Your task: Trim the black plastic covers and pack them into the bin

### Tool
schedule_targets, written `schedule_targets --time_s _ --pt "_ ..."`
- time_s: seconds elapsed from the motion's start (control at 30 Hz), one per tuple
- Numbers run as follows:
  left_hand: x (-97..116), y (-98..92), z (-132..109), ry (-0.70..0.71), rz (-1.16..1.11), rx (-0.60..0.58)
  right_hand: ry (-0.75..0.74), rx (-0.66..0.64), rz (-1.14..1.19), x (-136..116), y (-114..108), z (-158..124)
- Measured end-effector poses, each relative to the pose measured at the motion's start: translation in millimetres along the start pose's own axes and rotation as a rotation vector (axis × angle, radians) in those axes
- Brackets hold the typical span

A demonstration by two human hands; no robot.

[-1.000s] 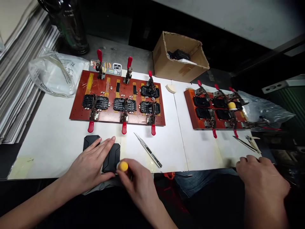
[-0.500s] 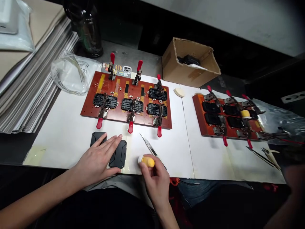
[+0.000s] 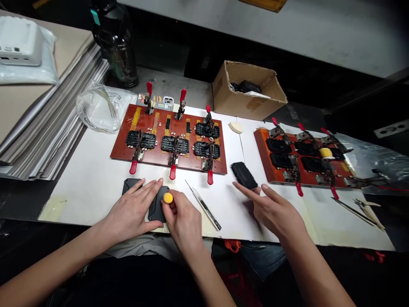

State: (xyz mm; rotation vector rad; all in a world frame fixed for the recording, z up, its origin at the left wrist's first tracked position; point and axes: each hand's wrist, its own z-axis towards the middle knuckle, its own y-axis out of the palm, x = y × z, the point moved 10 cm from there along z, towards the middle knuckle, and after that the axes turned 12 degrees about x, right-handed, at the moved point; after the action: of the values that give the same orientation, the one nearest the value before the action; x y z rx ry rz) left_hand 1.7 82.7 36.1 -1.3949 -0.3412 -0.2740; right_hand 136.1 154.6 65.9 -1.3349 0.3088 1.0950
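Observation:
My left hand (image 3: 136, 209) lies flat with its fingers stretched over two black rectangular covers, the left cover (image 3: 128, 186) and the right cover (image 3: 156, 207). In my right hand (image 3: 185, 217) is a short round tool with a yellow end (image 3: 168, 198), held in a pinch over the right cover. Its lower end is hidden, so I cannot tell whether it touches the cover. To the right of that hand lies a utility knife (image 3: 204, 207), its blade pointing away from me. Beyond my hands stands a brown fixture board (image 3: 150, 158) with red-handled clamps and several black frames.
From the right, a co-worker's hand (image 3: 277, 213) reaches to another black cover (image 3: 243, 175). A second fixture (image 3: 263, 160) stands beyond it, with a yellow-topped piece (image 3: 326, 152) on it. A cardboard box (image 3: 249, 104), a dark bottle (image 3: 119, 51) and stacked sheets (image 3: 64, 115) stand behind.
My right hand has moved left with the yellow-ended tool, from beside the knife to over the right cover. A co-worker's hand and a black cover have come in at right. My left hand stays.

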Motion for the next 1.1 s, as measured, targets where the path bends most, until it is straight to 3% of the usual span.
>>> schedule_targets --time_s 0.17,0.43,0.53,0.7,0.8,0.87,0.97,1.1 --pt "-2 1.2 0 -0.018 -0.001 -0.027 -0.025 0.033 0.009 -1 -7 6" --pt "8 -11.7 -1 0.091 0.05 0.112 -0.012 0.073 0.057 6 -11 2" --pt "-6 -25.4 -15 0.05 0.081 0.13 0.013 0.089 0.102 14 -7 -5" --pt "-46 -37.9 -43 -0.103 0.08 0.104 0.127 0.083 0.21 28 0 -21" --pt "-53 -32.7 -52 -0.115 0.042 0.03 0.168 -0.036 0.254 7 27 -21" --pt "-53 -31.3 -54 -0.121 0.028 0.017 0.082 -0.172 0.233 -25 56 -17" --pt "-52 -33.4 -53 -0.133 0.004 0.051 -0.111 -0.319 0.024 -62 94 -15" --pt "-55 -32.2 -53 -0.149 -0.01 0.061 -0.257 -0.439 -0.165 -69 108 -28"
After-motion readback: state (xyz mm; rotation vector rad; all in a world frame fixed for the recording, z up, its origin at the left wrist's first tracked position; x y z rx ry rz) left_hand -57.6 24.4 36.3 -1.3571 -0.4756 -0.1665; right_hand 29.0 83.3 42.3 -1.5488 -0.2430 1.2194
